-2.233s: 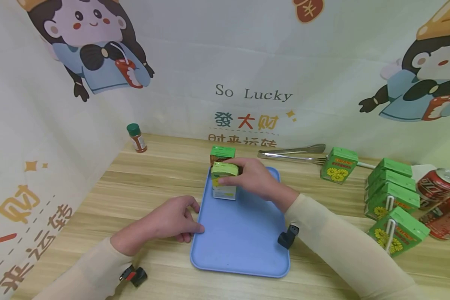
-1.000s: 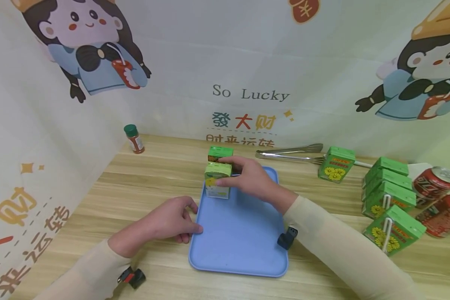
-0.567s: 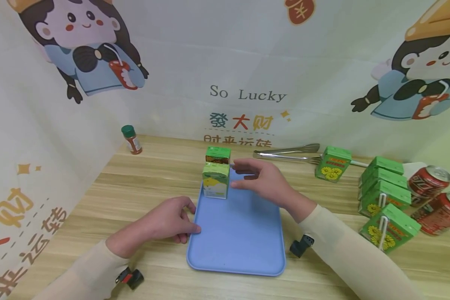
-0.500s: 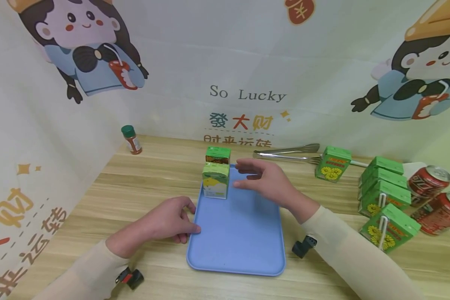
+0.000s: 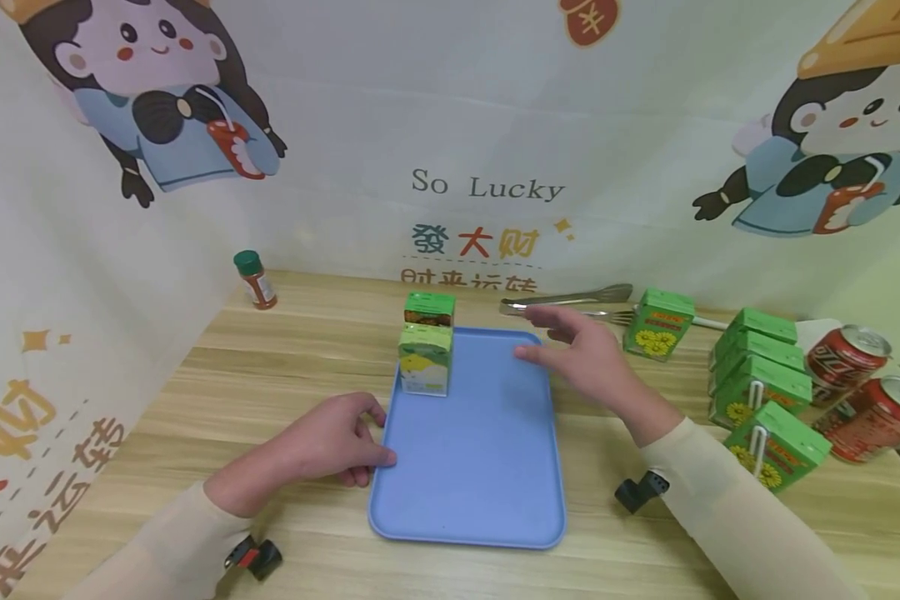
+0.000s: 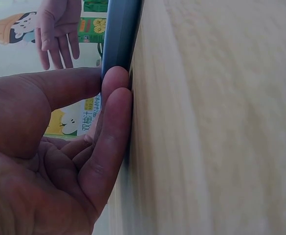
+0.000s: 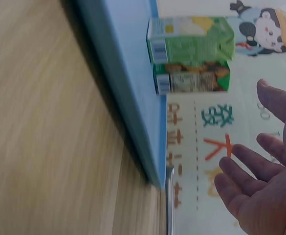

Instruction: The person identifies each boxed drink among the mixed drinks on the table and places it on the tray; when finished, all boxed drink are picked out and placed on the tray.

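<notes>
My left hand grips the left edge of a blue tray, thumb on the rim; in the left wrist view its fingertips lie against the tray's side, close over the wood. At the tray's far left corner stands a light-green drink carton with a yellow picture. Directly behind it is a darker green drink carton, partly hidden. Over the tray's far right corner, my right hand is held with fingers apart and nothing in them, as the right wrist view confirms.
At the right stand several green drink cartons with yellow flowers, one carton apart, and two red cans. Metal tongs and a fork lie at the back. A green-capped spice bottle stands back left.
My right hand has let go of the light-green carton and moved right, away from it. The carton stays on the tray, a little farther left. My left hand keeps its place at the tray edge.
</notes>
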Demonstrator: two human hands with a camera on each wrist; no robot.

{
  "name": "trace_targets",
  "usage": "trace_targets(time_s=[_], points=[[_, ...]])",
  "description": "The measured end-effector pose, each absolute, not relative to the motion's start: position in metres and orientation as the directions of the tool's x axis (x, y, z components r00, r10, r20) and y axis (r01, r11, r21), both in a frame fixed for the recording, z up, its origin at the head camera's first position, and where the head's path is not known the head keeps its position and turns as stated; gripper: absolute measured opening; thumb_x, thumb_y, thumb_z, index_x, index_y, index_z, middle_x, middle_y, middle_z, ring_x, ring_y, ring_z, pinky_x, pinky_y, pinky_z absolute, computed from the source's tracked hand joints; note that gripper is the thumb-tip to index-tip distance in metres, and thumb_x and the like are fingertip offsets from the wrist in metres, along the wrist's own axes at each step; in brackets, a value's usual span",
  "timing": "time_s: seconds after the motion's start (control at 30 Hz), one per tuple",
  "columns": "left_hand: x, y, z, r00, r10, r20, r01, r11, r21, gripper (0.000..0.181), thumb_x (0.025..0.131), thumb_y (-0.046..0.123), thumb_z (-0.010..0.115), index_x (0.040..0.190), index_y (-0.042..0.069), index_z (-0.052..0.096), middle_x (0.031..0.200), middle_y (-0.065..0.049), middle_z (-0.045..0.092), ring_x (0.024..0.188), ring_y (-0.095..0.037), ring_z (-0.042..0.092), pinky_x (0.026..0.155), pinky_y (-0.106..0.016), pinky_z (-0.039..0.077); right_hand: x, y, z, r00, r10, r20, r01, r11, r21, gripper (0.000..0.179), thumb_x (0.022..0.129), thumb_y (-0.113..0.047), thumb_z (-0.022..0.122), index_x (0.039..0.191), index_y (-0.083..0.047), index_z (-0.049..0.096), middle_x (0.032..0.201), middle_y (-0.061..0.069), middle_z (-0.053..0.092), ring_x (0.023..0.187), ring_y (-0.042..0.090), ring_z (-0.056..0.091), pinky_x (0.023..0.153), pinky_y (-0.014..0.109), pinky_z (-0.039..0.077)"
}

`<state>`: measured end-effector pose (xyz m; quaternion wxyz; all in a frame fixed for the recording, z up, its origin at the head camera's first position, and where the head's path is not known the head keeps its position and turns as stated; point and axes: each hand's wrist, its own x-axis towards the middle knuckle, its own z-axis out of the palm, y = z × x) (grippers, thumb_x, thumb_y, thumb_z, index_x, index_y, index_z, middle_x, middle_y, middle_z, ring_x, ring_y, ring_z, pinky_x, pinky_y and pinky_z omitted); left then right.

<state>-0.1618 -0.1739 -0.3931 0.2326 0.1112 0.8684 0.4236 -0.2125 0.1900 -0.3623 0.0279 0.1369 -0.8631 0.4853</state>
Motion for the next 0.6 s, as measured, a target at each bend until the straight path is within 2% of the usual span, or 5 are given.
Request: trace_targets(time_s=[0.27, 0.4, 0.6], points=[[-0.163, -0.175, -0.394, -0.869, 0.391, -0.303, 0.003, 0.616, 0.788, 0.045, 0.095, 0.009, 0.089, 0.126, -0.005, 0.060, 0.072, -0.010, 0.074, 0.058, -0.022, 0.073, 0.056, -0.038, 0.065, -0.214, 0.215, -0.360, -0.971, -0.106, 0.215, -0.235, 0.599, -0.766, 0.069, 0.097, -0.037, 0.091, 0.156, -0.013, 0.064, 0.160, 0.010, 0.062, 0.152, 0.040, 0.052, 0.125, 0.061, 0.042], [-0.163, -0.175, -0.394, -0.867, 0.395, -0.303, 0.001, 0.610, 0.792, 0.045, 0.095, 0.008, 0.088, 0.127, -0.006, 0.060, 0.072, -0.010, 0.074, 0.058, -0.022, 0.073, 0.056, -0.038, 0.065, -0.217, 0.224, -0.360, -0.963, -0.068, 0.259, -0.242, 0.641, -0.729, 0.070, 0.097, -0.036, 0.090, 0.156, -0.010, 0.063, 0.162, 0.015, 0.060, 0.154, 0.039, 0.050, 0.126, 0.062, 0.041], [-0.162, -0.175, -0.394, -0.867, 0.397, -0.302, 0.002, 0.608, 0.794, 0.044, 0.095, 0.008, 0.088, 0.126, -0.006, 0.060, 0.072, -0.010, 0.074, 0.058, -0.023, 0.073, 0.056, -0.038, 0.065, -0.220, 0.235, -0.358, -0.945, -0.025, 0.325, -0.241, 0.727, -0.643, 0.068, 0.098, -0.032, 0.089, 0.155, -0.005, 0.062, 0.161, 0.020, 0.059, 0.151, 0.045, 0.051, 0.123, 0.065, 0.042]])
